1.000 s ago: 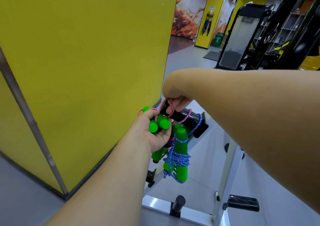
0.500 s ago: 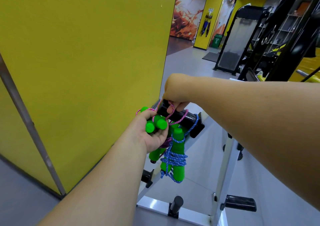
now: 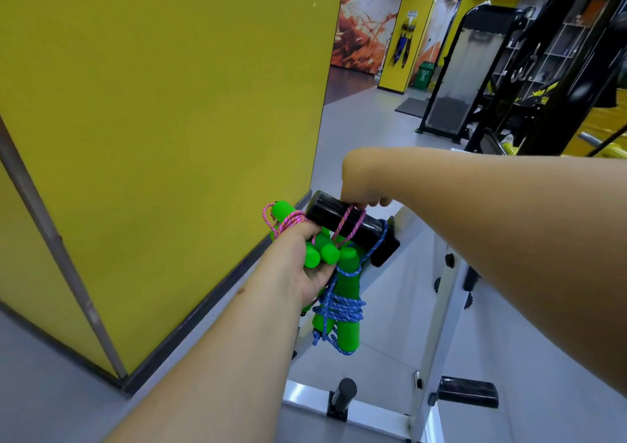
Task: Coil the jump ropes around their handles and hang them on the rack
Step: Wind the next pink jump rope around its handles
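Note:
A black padded peg sticks out from the white rack. A blue jump rope, coiled round its green handles, hangs from the peg by a blue loop. My left hand grips the green handles of a pink jump rope just below the peg, pink coils lying over its fingers. My right hand reaches over the peg and pinches the pink rope loop, which lies across the peg's top.
A yellow wall panel stands close on the left. Lower black pegs and a padded bar jut from the rack's base. Dark gym machines stand behind on the grey floor.
My right hand has drawn the pink loop further along the peg toward the rack. My left hand has stayed under the peg with the green handles.

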